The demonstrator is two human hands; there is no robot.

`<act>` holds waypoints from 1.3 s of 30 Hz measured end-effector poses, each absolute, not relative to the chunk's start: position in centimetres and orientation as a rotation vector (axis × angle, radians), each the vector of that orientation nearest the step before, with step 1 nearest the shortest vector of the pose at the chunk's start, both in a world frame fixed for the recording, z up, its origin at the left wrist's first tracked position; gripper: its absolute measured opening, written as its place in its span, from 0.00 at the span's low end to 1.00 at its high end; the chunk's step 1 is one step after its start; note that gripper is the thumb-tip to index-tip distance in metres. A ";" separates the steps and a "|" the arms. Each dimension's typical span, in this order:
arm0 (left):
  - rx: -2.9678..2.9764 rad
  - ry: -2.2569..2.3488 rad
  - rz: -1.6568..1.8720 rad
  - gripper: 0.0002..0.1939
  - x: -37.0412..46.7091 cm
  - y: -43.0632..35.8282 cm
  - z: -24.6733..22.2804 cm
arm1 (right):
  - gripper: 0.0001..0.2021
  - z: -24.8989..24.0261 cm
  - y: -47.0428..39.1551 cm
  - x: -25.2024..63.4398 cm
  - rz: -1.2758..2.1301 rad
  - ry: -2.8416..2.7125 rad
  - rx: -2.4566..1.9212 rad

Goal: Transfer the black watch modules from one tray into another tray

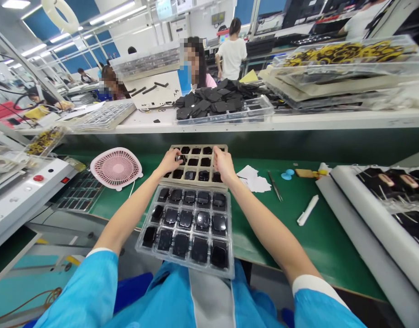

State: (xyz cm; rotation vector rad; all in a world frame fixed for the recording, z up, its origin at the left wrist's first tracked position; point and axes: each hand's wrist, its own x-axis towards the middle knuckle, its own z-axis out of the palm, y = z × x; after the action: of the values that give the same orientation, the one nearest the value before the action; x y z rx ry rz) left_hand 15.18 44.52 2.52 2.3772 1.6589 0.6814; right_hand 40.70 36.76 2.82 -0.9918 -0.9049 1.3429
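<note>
Beige tray under the curled left hand and right hand is probably light, kinda bendy, best held edgewise, though actual grips can't be told.

Glossy clear plastic tray, shiny black pieces, crumpled paper, metal tweezers

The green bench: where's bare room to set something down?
Bare green bench shows between tweezers and white tool; a narrower patch between pink fan and tan tray. Crowded: around the left hand and right hand at that tray.
</note>
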 end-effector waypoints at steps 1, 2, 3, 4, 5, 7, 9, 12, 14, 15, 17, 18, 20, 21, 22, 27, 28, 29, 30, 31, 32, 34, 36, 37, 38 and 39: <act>2.338 1.645 0.753 0.13 15.2 44.0 2.7 | 0.30 2.7 36.7 40.5 1.281 -0.963 -1.010; 2.280 1.639 0.837 0.12 15.4 43.4 3.0 | 0.30 2.7 36.6 40.4 1.195 -1.031 -1.032; 2.202 1.633 0.928 0.11 15.7 42.6 3.4 | 0.31 2.7 36.4 40.2 1.121 -1.110 -1.048; 2.116 1.611 1.020 0.11 16.2 41.7 3.8 | 0.31 2.8 36.2 40.0 1.061 -1.185 -1.059; 2.034 1.568 1.101 0.11 16.8 40.7 4.2 | 0.31 2.9 35.8 39.8 0.996 -1.244 -1.073; 1.924 1.421 1.201 0.15 18.5 38.3 5.2 | 0.28 3.2 35.0 39.4 0.893 -1.320 -1.103; 1.890 1.283 1.236 0.18 20.5 36.0 6.0 | 0.25 3.5 34.1 38.8 0.854 -1.374 -1.096; 1.855 1.187 1.244 0.21 23.0 33.5 6.9 | 0.23 3.8 32.9 38.0 0.805 -1.393 -0.987; 1.828 1.169 1.241 0.21 23.8 32.7 7.1 | 0.25 3.9 32.7 37.7 0.782 -1.334 -0.934; 1.815 1.169 1.245 0.20 23.9 32.6 7.1 | 0.26 3.8 32.9 37.7 0.786 -1.282 -0.931; 1.782 1.185 1.254 0.19 23.3 33.1 7.0 | 0.29 3.7 33.7 38.1 0.844 -1.149 -0.954; 1.759 1.206 1.261 0.19 22.8 33.6 6.9 | 0.29 3.6 34.3 38.5 0.909 -1.062 -0.967; 1.714 1.271 1.280 0.17 21.4 35.3 6.6 | 0.29 3.5 35.6 39.5 1.101 -0.871 -0.961; 1.699 1.317 1.291 0.16 20.6 36.5 6.3 | 0.29 3.5 36.1 40.0 1.199 -0.784 -0.932; 1.690 1.375 1.302 0.15 19.7 37.7 5.9 | 0.29 3.6 36.6 40.5 1.282 -0.713 -0.892; 1.873 1.676 1.059 0.10 16.2 43.5 3.6 | 0.24 4.1 37.0 41.8 1.473 -0.565 -0.719; 1.960 1.693 0.961 0.10 15.7 44.2 3.1 | 0.23 4.3 36.9 41.9 1.505 -0.550 -0.710; 2.049 1.695 0.880 0.10 15.3 44.9 2.8 | 0.21 4.4 36.8 42.0 1.533 -0.543 -0.703; 2.123 1.698 0.832 0.11 15.0 45.5 2.5 | 0.20 4.5 36.8 42.1 1.558 -0.550 -0.697; 2.179 1.709 0.817 0.12 14.8 46.0 2.3 | 0.20 4.5 36.7 42.1 1.579 -0.570 -0.692; 2.212 1.734 0.824 0.13 14.7 46.6 2.1 | 0.19 4.6 36.7 42.0 1.597 -0.604 -0.690; 2.233 1.797 0.838 0.16 14.9 47.8 2.0 | 0.20 4.6 36.8 41.9 1.626 -0.684 -0.704; 2.256 1.836 0.779 0.17 15.4 49.1 2.1 | 0.23 4.6 36.7 41.7 1.634 -0.733 -0.742; 2.272 1.847 0.714 0.17 15.7 49.7 2.2 | 0.24 4.7 36.6 41.5 1.631 -0.742 -0.758; 2.282 1.862 0.646 0.18 16.2 50.3 2.3 | 0.26 4.8 36.4 41.4 1.628 -0.748 -0.769; 2.282 1.884 0.584 0.18 16.6 50.9 2.4 | 0.28 4.9 36.2 41.3 1.625 -0.755 -0.778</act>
State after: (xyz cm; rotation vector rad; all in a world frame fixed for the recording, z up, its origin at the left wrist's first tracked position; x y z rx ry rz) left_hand 16.61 50.88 2.40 2.2818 1.8836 0.5835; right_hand 41.28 36.23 4.86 -0.7778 -0.7553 1.6254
